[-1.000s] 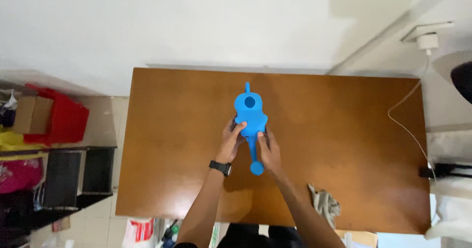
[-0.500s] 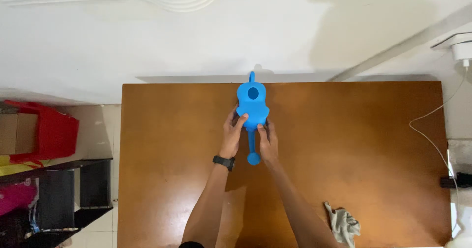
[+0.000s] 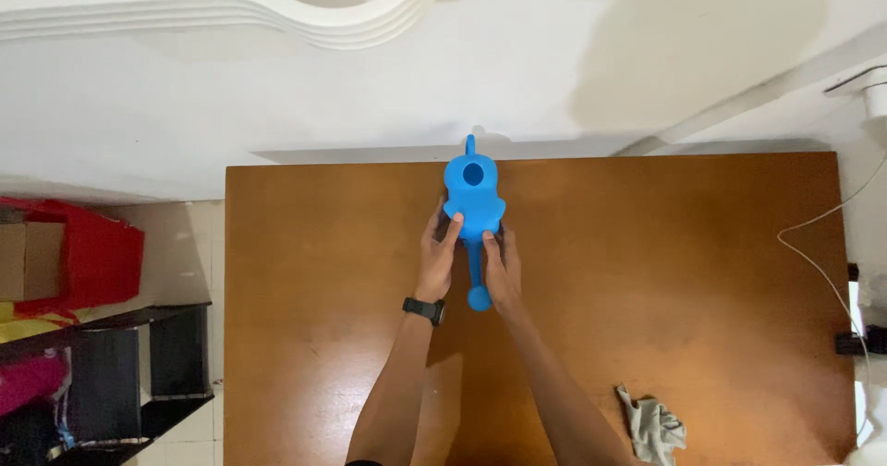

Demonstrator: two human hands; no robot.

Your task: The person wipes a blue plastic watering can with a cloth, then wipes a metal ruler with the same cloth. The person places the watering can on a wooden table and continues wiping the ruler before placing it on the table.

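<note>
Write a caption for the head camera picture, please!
Both hands hold a blue watering can on a wooden table.

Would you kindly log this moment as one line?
left hand: on blue watering can | right hand: on can | brown table | grey cloth near edge

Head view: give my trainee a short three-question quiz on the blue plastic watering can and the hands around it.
1. True or false: both hands touch the blue plastic watering can.
2. Which wrist wears the black watch? A left, B right.
3. Fill in: the crumpled grey cloth lies on the brown wooden table, nearer the ____ hand.

Key:
1. True; the left hand and right hand flank it.
2. A.
3. right.
</note>
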